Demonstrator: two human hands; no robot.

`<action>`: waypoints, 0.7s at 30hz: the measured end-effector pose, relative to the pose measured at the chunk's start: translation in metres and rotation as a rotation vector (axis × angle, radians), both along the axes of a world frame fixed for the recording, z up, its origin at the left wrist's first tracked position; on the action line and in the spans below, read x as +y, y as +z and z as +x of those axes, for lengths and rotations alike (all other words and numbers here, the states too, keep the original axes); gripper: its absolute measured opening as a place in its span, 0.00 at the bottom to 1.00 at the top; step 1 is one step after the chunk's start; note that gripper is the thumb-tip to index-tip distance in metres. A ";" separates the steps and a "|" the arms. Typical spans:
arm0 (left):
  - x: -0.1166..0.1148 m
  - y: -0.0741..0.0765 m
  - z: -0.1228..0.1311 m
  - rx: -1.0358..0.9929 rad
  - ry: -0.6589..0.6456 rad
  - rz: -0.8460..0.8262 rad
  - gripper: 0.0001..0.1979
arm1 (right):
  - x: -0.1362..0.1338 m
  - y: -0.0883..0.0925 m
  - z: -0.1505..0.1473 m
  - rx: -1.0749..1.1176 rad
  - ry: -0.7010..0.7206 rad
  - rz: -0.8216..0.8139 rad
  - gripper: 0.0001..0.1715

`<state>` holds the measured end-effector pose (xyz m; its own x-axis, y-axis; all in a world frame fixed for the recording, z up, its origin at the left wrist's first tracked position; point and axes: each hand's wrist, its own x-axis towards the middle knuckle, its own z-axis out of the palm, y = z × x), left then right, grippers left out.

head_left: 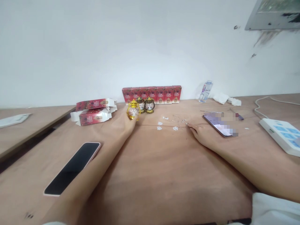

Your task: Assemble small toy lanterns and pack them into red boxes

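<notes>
My left hand reaches forward across the wooden table and grips a small gold lantern with a clear body. Two more little lanterns stand just to its right, in front of a row of red boxes against the wall. My right hand rests on the table with fingers pinched together by small white paper tabs and thin bits of wire. What its fingertips hold is too small to make out.
A dark phone lies at the near left beside my forearm. Another phone lies right of my right hand. Flattened red-and-white boxes are stacked at the left. A power strip, cable, water bottle and crumpled tissue sit at the right.
</notes>
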<state>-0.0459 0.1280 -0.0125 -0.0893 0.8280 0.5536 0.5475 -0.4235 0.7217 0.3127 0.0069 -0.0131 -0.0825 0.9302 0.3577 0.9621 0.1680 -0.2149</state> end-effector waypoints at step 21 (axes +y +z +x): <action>-0.062 0.008 0.016 -0.024 0.048 0.388 0.22 | -0.002 0.004 0.004 0.247 0.038 -0.047 0.12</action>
<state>-0.0304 0.0662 -0.0048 -0.1397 0.5518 0.8222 0.5586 -0.6417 0.5255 0.3163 0.0052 -0.0088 -0.0331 0.9442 0.3276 0.8727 0.1871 -0.4510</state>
